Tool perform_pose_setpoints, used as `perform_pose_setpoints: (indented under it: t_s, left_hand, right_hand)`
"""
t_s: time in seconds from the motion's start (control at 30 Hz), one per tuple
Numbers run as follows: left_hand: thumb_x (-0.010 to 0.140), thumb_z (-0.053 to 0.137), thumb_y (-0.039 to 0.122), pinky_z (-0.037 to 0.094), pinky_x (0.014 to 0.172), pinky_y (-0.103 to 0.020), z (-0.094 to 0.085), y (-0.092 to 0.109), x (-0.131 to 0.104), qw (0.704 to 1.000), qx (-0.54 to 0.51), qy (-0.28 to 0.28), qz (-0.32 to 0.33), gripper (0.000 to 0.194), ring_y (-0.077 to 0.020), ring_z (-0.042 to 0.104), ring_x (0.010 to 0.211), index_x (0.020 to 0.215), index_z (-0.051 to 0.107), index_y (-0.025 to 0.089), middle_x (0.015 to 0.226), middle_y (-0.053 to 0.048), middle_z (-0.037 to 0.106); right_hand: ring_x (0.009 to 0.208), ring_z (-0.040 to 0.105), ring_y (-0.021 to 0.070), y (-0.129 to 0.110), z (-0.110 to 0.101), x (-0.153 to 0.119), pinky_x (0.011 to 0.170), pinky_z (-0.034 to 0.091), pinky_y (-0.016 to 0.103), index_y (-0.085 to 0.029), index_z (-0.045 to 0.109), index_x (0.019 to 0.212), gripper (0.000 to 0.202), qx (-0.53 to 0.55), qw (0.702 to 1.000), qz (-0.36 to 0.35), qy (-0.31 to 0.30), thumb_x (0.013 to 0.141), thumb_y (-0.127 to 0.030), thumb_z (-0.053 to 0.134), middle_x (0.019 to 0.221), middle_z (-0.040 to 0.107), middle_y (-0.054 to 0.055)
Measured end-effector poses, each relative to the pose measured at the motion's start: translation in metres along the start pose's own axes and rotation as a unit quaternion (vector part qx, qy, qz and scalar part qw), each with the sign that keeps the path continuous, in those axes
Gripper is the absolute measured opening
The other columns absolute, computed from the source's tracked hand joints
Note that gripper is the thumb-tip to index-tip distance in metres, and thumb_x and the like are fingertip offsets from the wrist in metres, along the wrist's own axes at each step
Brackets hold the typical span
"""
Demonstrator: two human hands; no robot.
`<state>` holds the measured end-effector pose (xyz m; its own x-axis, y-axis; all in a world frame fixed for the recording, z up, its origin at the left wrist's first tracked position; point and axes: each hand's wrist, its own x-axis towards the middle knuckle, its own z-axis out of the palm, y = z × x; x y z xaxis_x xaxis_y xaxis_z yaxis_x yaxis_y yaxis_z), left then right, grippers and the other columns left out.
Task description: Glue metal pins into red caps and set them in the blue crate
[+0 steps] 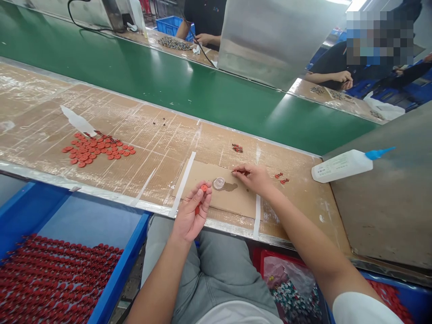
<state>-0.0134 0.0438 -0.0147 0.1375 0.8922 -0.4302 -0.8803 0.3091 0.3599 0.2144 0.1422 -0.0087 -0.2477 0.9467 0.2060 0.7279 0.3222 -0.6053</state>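
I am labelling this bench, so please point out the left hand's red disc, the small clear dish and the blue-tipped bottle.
Held red disc [204, 188], head view: its face.
Small clear dish [219, 182], head view: its middle.
Blue-tipped bottle [344, 166], head view: its body.

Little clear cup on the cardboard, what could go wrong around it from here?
The clear cup sits between the left hand and right hand, so either might knock it. The dark patch beside it may be wet and could spread. The red disc, pinched in the left hand, might slip.
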Motion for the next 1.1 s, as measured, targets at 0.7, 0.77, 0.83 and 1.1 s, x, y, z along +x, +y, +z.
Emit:
perform_pose_setpoints:
  t_s: [0.7, 0.77, 0.83, 1.1]
  left_hand:
    - [0.081, 0.062, 0.011, 0.054, 0.085, -0.012, 0.001, -0.001, 0.0, 1.0, 0.003, 0.007, 0.0, 0.02, -0.0058, 0.071, 0.087, 0.099, 0.07, 0.017, 0.104, -0.003, 0.075]
    - [0.081, 0.061, 0.011, 0.054, 0.086, -0.013, 0.001, -0.001, 0.0, 1.0, 0.003, 0.008, 0.001, 0.02, -0.0061, 0.071, 0.087, 0.099, 0.07, 0.017, 0.105, -0.004, 0.074]
    - [0.081, 0.061, 0.011, 0.054, 0.086, -0.014, 0.001, -0.001, 0.001, 1.0, 0.001, 0.009, 0.0, 0.02, -0.0063, 0.071, 0.087, 0.098, 0.07, 0.016, 0.105, -0.004, 0.074]
    - [0.082, 0.06, 0.01, 0.055, 0.086, -0.013, 0.001, -0.002, 0.0, 1.0, -0.009, 0.004, -0.005, 0.021, -0.0065, 0.071, 0.086, 0.1, 0.069, 0.016, 0.103, -0.004, 0.075]
  right_hand:
    - [0.079, 0.069, 0.0205, -0.046, 0.043, -0.028, 0.076, 0.057, 0.038, -0.028, 0.074, 0.09, 0.012, 0.128, 0.972, -0.075, 0.184, 0.08, -0.031, 0.068, 0.089, 0.075, 0.002]
    - [0.081, 0.069, 0.0211, -0.043, 0.044, -0.028, 0.077, 0.057, 0.039, -0.028, 0.073, 0.09, 0.012, 0.121, 0.974, -0.077, 0.175, 0.08, -0.031, 0.067, 0.089, 0.075, 0.002]
    - [0.083, 0.069, 0.0212, -0.042, 0.044, -0.028, 0.078, 0.057, 0.039, -0.029, 0.073, 0.091, 0.012, 0.118, 0.976, -0.08, 0.165, 0.081, -0.031, 0.066, 0.089, 0.075, 0.002]
    - [0.082, 0.069, 0.0198, -0.046, 0.042, -0.027, 0.08, 0.056, 0.038, -0.03, 0.073, 0.09, 0.012, 0.119, 0.978, -0.1, 0.136, 0.083, -0.031, 0.064, 0.088, 0.074, 0.002]
